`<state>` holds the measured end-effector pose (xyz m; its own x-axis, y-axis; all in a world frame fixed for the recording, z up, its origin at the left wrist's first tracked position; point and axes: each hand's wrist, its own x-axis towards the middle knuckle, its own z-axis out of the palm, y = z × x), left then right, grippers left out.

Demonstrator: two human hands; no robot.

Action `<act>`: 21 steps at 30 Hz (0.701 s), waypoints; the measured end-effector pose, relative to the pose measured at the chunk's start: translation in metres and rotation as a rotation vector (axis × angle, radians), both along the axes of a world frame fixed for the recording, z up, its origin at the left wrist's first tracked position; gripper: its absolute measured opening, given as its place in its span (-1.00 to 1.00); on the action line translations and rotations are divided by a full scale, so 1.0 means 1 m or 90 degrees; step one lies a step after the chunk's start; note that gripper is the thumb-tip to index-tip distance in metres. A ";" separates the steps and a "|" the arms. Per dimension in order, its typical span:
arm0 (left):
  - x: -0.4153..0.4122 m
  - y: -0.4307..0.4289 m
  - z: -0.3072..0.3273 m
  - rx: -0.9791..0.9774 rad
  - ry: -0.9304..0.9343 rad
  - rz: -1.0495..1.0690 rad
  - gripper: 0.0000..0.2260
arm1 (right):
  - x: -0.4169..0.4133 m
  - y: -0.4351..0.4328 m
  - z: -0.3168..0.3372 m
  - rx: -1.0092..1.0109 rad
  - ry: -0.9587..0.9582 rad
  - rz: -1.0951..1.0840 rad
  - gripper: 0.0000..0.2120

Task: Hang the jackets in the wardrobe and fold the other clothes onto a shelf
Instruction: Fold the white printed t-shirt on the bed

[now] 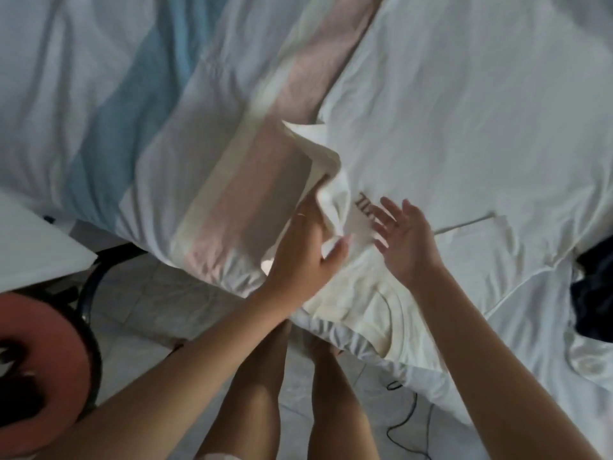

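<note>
Cream cotton T-shirt with brown lettering (361, 287) lies spread at the edge of a bed with a white, blue and pink striped cover (166, 134). Left hand (303, 257) pinches its raised sleeve between thumb and fingers; right hand (406, 242) hovers just beside the lettering, fingers spread apart.

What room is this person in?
Probably a bedroom. A bed with a striped sheet fills the view, a white T-shirt lies spread on it, and the floor is tiled.
</note>
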<state>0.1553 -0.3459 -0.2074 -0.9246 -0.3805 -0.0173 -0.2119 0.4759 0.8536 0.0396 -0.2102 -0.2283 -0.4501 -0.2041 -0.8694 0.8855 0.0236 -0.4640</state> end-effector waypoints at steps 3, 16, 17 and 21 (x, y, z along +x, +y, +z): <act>0.009 0.029 -0.016 -0.116 -0.149 -0.338 -0.42 | 0.007 0.024 -0.005 -0.105 -0.103 -0.293 -0.52; -0.116 -0.043 -0.051 -0.374 -0.227 -0.262 -0.43 | 0.037 0.028 -0.022 0.400 0.356 0.144 -0.57; -0.129 -0.044 -0.052 -0.384 -0.242 -0.273 -0.45 | 0.039 0.030 -0.022 0.415 0.371 0.166 -0.60; -0.162 -0.042 -0.049 -0.416 -0.268 -0.326 -0.57 | 0.046 0.040 -0.025 0.439 0.374 0.199 -0.84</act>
<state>-0.0064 -0.3877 -0.2569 -0.9487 0.0199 -0.3157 -0.0743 0.9560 0.2837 0.0860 -0.1705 -0.2530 -0.8646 0.0834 -0.4954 0.4227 0.6539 -0.6275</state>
